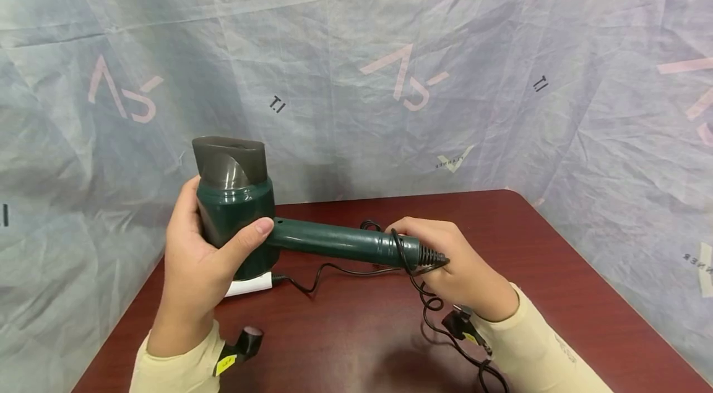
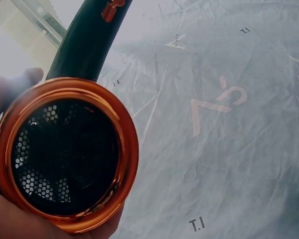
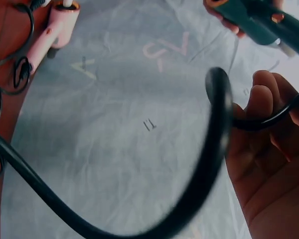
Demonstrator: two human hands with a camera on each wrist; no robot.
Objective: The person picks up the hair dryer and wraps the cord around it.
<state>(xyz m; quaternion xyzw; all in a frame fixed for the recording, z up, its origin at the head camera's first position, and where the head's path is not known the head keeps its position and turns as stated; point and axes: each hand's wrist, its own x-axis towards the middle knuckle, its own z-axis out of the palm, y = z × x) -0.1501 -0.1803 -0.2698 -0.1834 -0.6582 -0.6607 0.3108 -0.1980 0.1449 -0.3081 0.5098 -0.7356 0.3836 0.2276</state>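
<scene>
A dark green hair dryer (image 1: 334,239) with a grey flat nozzle (image 1: 229,161) is held above the table, nozzle upward. My left hand (image 1: 195,257) grips its barrel, the thumb across the front near the handle. The left wrist view shows the copper-coloured ring (image 2: 129,144) round the mesh at the barrel's rear. At the handle's far end is my right hand (image 1: 445,257), partly behind the handle. Its curled fingers hold the black power cord (image 3: 261,122), which loops round the handle's end and hangs down towards the table.
On the dark red table (image 1: 345,331), behind my left hand, lies a pale second hair dryer (image 3: 65,25), of which the head view shows only the white handle (image 1: 249,285). Its black cord (image 1: 317,275) runs rightward. Printed grey cloth (image 1: 334,133) hangs round the table.
</scene>
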